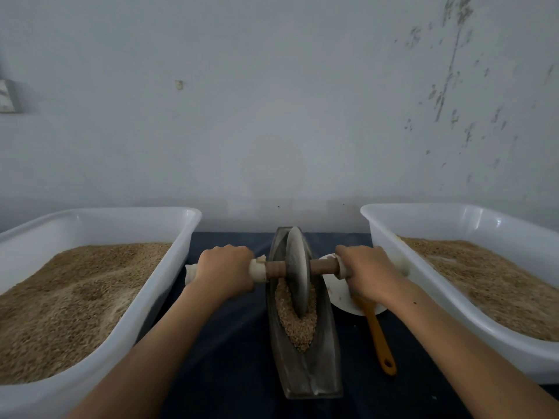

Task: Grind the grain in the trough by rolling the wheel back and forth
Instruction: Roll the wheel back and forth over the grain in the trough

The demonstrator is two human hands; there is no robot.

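Both arms reach forward, knuckles up. The left hand (224,269) and right hand (367,272) each close their grip round the cloth-wrapped wooden axle (276,268) of the grey stone wheel (298,269), which stands upright in the grain (295,320) of the dark boat-shaped trough (305,367).

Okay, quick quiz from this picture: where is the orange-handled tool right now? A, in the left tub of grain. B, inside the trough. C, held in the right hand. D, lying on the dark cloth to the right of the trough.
D: the orange-handled tool lies on the dark cloth right of the trough, its far end at the white dish; both hands grip the wheel's axle instead.
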